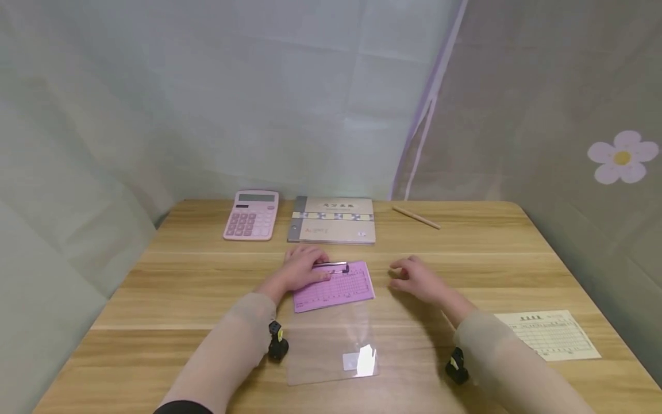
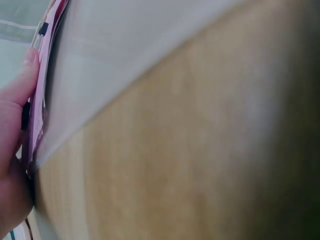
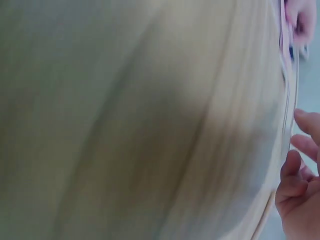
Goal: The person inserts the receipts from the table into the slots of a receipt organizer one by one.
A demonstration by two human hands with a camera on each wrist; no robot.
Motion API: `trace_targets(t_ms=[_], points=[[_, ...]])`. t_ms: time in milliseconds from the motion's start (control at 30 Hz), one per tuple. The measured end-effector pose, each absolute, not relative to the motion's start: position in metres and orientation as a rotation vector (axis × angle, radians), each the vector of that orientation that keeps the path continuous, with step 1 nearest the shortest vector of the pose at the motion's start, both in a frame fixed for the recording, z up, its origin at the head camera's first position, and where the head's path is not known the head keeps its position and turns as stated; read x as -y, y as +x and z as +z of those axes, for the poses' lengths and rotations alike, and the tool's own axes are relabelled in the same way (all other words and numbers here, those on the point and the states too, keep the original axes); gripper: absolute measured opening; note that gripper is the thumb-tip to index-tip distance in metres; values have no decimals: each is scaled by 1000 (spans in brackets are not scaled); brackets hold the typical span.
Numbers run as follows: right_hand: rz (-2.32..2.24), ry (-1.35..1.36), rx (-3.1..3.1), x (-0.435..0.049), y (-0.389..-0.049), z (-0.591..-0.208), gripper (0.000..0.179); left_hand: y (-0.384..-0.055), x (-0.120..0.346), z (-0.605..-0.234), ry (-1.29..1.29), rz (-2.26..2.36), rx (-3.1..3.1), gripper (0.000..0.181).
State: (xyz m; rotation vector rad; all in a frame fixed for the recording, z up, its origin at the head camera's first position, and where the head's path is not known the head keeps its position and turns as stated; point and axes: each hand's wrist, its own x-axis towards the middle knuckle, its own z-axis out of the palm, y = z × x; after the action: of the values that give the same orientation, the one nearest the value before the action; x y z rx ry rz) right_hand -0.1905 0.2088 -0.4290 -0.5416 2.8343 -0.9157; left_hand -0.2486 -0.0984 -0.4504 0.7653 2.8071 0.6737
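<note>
A transparent clipboard point(image 1: 331, 333) lies on the table, with purple printed slips point(image 1: 336, 290) under its metal clip point(image 1: 339, 268). My left hand point(image 1: 305, 269) rests over the left part of the clip, its thumb stretched along the slips. In the left wrist view, the thumb point(image 2: 25, 77) lies against the purple slips point(image 2: 42, 85) from above. Right of the clipboard, my right hand point(image 1: 421, 280) hovers near the table with its fingers loosely bent. Nothing is between those fingers point(image 3: 295, 185) in the right wrist view.
A pink calculator point(image 1: 250, 215) and a ledger book point(image 1: 333, 221) lie along the table's back edge. To their right is a wooden pen-like stick point(image 1: 416, 217). A pale yellow printed form point(image 1: 555, 336) lies at the right, partly behind my right sleeve. Hanging cloth point(image 1: 289, 103) encloses the table.
</note>
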Motion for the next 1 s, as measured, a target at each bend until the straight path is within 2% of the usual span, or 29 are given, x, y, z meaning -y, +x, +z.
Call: trace_targets(t_ms=[267, 600, 1000], points=[[-844, -616, -2901, -272, -191, -422, 39, -248, 100, -452, 751, 687, -2797, 41], [-767, -460, -2886, -339, -179, -410, 45, -249, 100, -456, 755, 684, -2817, 41], [-626, -290, -2881, -422, -145, -408, 51, -248, 98, -454, 737, 703, -2821, 38]])
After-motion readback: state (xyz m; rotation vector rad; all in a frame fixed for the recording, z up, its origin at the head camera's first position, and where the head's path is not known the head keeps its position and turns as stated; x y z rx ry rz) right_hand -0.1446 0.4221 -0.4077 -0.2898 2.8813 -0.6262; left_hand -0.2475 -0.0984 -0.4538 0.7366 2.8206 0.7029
